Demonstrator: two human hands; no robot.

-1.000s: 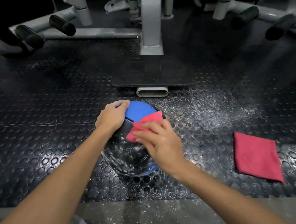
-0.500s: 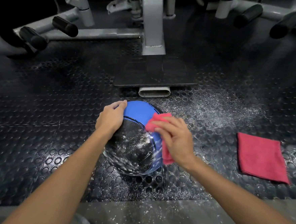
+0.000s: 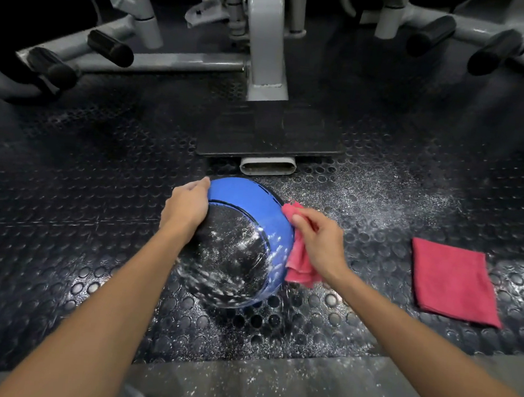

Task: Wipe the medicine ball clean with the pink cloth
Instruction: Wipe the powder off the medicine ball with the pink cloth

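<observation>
Moved: pink cloth [image 3: 300,264], from top of medicine ball [image 3: 235,252] to its right side.
Right hand [image 3: 319,242]: fingers grip cloth.
Left hand [image 3: 185,207]: fingers clasp ball's left edge.

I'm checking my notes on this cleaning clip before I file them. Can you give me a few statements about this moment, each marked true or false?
1. The right hand grips the pink cloth against the right side of the medicine ball. True.
2. The left hand is lifted clear of the ball. False: it holds the ball at its upper left edge.
3. A second folded cloth lies on the floor to the right of the ball. True.
4. The ball's black panel is spotless. False: white specks cover it.
</observation>
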